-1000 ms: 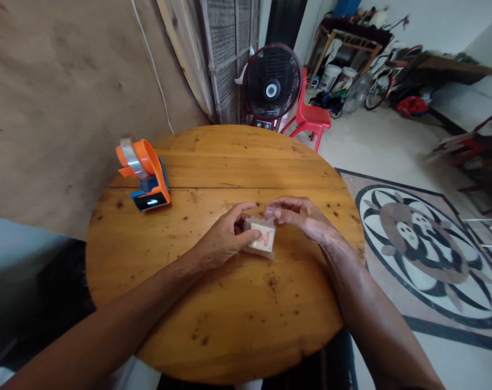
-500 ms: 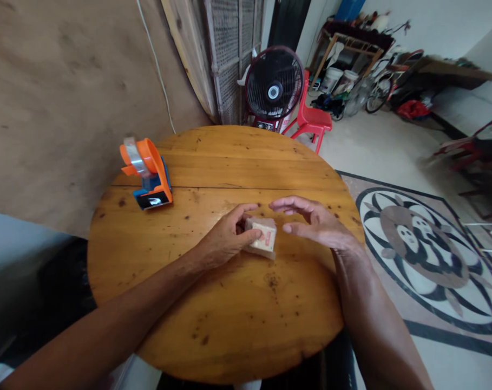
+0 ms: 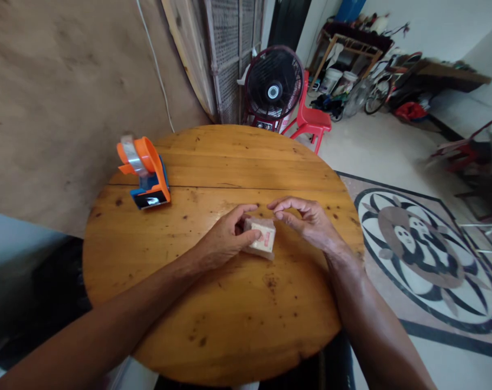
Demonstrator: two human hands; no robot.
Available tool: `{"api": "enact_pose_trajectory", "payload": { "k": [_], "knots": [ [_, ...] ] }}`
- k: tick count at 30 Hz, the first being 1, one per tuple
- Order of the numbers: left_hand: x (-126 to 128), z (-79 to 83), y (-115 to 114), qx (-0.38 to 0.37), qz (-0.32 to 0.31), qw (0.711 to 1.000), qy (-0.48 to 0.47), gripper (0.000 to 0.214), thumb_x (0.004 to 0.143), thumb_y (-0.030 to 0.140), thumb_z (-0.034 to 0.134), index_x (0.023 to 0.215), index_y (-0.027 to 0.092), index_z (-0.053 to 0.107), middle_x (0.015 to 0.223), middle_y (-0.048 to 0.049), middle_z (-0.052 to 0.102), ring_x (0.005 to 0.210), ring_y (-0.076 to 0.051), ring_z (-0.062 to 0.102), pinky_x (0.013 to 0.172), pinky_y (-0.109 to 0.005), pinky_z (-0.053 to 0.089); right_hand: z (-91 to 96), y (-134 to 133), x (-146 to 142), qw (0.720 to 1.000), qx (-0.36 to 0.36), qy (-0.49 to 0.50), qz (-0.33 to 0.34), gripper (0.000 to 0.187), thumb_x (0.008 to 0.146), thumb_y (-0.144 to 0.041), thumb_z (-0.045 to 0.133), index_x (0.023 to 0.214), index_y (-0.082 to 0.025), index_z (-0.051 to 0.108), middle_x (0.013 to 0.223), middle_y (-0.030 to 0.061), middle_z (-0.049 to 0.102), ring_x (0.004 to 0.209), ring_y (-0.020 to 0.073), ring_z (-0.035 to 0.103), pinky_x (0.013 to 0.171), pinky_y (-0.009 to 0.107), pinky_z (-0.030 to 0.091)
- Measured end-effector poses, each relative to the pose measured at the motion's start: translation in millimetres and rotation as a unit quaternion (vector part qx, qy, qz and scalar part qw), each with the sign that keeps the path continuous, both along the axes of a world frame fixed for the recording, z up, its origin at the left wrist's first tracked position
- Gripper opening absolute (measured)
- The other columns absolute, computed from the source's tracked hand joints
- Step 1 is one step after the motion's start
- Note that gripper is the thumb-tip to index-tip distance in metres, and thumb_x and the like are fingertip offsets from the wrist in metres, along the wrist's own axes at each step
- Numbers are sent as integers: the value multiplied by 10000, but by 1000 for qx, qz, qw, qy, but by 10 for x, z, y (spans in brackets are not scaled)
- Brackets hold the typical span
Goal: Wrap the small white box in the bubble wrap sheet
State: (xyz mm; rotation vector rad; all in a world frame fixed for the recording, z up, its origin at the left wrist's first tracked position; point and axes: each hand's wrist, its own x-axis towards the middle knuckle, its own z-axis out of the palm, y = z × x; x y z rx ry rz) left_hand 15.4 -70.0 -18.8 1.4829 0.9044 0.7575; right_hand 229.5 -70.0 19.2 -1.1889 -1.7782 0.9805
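Note:
A small pale box with a red label (image 3: 262, 238) lies on the round wooden table (image 3: 213, 314) near its middle. My left hand (image 3: 225, 238) grips the box from the left, thumb on its near side and fingers over its far side. My right hand (image 3: 306, 219) hovers just right of the box, fingers curled, thumb and forefinger drawn together close to the box's top right corner. Whether they pinch anything is too small to make out.
An orange and blue tape dispenser (image 3: 145, 172) with clear tape stands at the table's far left. Beyond the table are a black floor fan (image 3: 274, 86) and a red plastic chair (image 3: 310, 122). A patterned floor lies to the right.
My right hand drew away from the box and opened half a second ago, then came back beside it with fingers curled. My left hand and the box stayed put.

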Motion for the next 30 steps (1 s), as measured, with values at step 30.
{"api": "enact_pose_trajectory", "payload": {
  "k": [30],
  "knots": [
    [-17,38,-16,-2,1,1000,6,535,802,315,627,1301,207,466,1049,-61,622,861,-181,596,762,-313,471,158,-66,127,995,-48,-58,69,366,724,-337,744,1079,-314,662,1199,-8,640,1159,264,558,1012,417,418]
  ]
}}
